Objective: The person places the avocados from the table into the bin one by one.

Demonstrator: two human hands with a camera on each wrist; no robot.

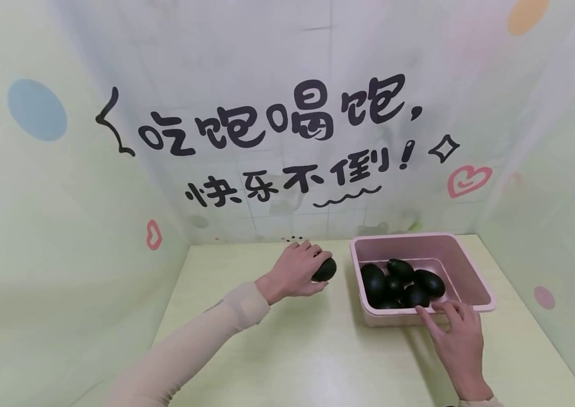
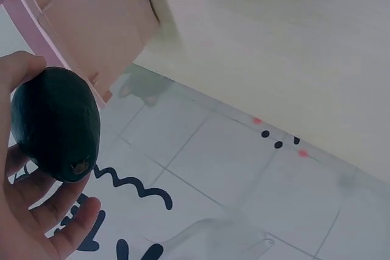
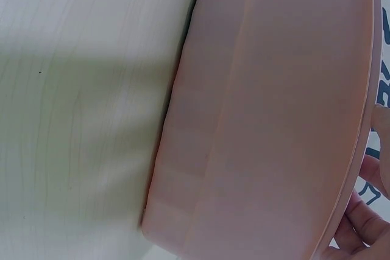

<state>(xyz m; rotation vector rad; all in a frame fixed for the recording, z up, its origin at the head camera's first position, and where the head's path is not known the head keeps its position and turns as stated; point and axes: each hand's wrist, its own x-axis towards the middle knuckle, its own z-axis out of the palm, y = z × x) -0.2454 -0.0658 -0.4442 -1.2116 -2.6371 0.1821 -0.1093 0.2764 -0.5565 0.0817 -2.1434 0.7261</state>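
My left hand (image 1: 297, 270) holds a dark green avocado (image 1: 325, 270) above the table, to the left of a pink plastic bin (image 1: 422, 319). In the left wrist view the thumb and fingers curve around the avocado (image 2: 56, 125), whose stem end shows. Several more dark avocados (image 1: 428, 282) lie together in the left and front part of the bin. At the bin's near rim, my right hand (image 1: 459, 339) grips the edge with thumb and bent fingers. The right wrist view shows the bin's outer wall (image 3: 274, 114) and part of the fingers (image 3: 362, 217) at its rim.
The pale wood-grain table (image 1: 297, 362) carries the bin at its far right. Behind it stands a printed backdrop (image 1: 267, 68) with large dark lettering, and similar sheets hang on the left and right sides.
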